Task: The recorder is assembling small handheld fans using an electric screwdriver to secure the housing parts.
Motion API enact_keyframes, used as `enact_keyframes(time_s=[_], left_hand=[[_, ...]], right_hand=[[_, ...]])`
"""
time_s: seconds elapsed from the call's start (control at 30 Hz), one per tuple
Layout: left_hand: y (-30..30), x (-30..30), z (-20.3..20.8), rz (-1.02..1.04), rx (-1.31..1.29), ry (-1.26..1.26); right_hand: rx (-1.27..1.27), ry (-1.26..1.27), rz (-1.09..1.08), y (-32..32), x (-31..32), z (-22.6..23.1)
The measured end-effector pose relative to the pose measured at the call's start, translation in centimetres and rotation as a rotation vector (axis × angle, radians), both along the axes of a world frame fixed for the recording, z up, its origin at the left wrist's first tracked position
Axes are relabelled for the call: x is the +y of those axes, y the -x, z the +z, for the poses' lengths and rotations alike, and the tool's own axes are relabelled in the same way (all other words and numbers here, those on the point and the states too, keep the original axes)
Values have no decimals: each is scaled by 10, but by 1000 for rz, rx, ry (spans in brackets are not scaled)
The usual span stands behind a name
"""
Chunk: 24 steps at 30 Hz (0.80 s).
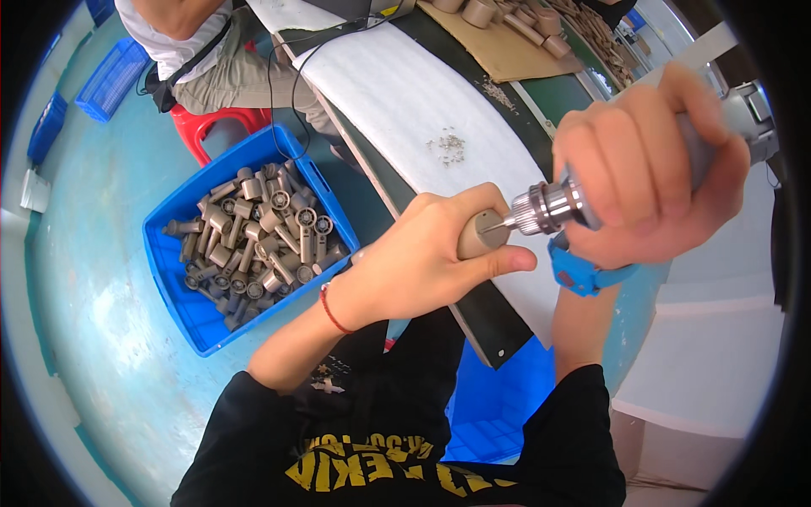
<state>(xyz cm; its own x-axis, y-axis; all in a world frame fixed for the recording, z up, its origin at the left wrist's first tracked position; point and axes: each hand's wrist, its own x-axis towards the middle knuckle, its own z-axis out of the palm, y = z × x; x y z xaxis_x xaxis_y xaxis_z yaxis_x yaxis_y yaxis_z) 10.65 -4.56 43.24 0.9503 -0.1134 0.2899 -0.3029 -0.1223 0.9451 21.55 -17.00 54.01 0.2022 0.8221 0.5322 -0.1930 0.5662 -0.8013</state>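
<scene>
My left hand (410, 258) is closed around a beige-brown plastic part (481, 237), its round end facing right. A power screwdriver (553, 207) with a silver chuck is gripped in my right hand (646, 173). Its thin bit meets the round end of the part near the upper edge; I cannot tell whether a screw sits at the tip. My left fingers hide the rest of the part. Behind my hands, a loose cluster of small screws (448, 148) lies on a white sheet (405, 89) spread along the table.
To the left, a blue crate (325, 190) holds many brown plastic parts (253, 232). Another blue bin (490, 406) stands below the table's near corner. A seated person (245, 76) is at the far left on a red stool (198, 131). More brown parts (524, 25) lie on cardboard at the back.
</scene>
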Motion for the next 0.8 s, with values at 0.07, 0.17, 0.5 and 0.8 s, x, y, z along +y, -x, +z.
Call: enact_keyframes(time_s=[0.07, 0.17, 0.5, 0.8], left_hand=[[2, -1, 2, -63, 116, 93], [1, 4, -9, -37, 149, 179], [-59, -26, -42, -342, 432, 1588], [-62, -64, -50, -95, 285, 1608]], right_hand=[[61, -50, -24, -2, -5, 1], [109, -61, -84, -8, -20, 3], [-274, 794, -866, -71, -37, -79], [-655, 1027, -796, 13, -109, -75]])
